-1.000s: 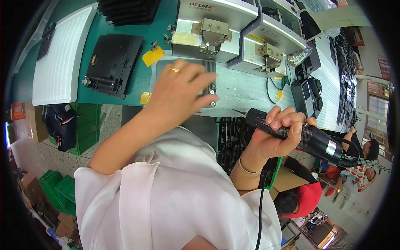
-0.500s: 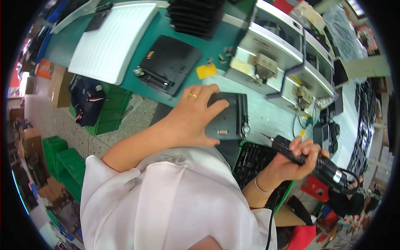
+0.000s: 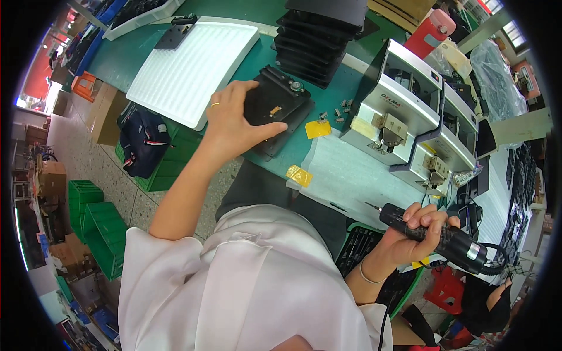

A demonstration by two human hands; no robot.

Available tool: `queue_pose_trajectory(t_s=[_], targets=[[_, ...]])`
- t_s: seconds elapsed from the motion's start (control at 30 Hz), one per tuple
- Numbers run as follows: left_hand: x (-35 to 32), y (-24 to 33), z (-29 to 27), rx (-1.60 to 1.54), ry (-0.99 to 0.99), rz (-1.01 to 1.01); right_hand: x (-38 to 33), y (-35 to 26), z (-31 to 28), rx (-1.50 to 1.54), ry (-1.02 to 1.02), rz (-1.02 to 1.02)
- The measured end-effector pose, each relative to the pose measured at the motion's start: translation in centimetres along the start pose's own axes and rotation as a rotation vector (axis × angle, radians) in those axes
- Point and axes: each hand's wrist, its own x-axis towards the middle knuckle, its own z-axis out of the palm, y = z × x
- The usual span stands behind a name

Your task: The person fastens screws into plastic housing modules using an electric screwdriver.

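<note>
My left hand (image 3: 234,120) grips a flat black panel (image 3: 272,108) at its left side, fingers along the edge and thumb reaching over its near part. This panel carries a dark cylindrical bar and a round metal fitting at its far side and a small brass-coloured piece on its face. It lies over another black panel (image 3: 270,149), mostly covered. Wrapped in my right hand (image 3: 418,231) is a black electric screwdriver (image 3: 459,248), its thin bit pointing left above the pale mat (image 3: 345,169) and touching nothing.
A white ribbed board (image 3: 190,70) lies at left with a small black part on it. Black plates (image 3: 310,47) are stacked at the back. Two grey machines (image 3: 401,88) stand at right. Small metal parts (image 3: 342,110) and yellow pieces (image 3: 318,128) lie mid-table. Green crates (image 3: 105,234) are below left.
The black panel has gone from the pale mat to on top of the other panel, moved left and away by my left hand. The view has shifted; the screwdriver stays in my right hand.
</note>
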Motion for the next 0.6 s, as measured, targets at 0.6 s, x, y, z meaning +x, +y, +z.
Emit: queue_pose_trajectory(t_s=[0.6], targets=[[0.9,-1.6,-4.8,-0.677,-0.19,-0.49,0.8,1.0,-1.0,-0.069,0.016,-0.036]])
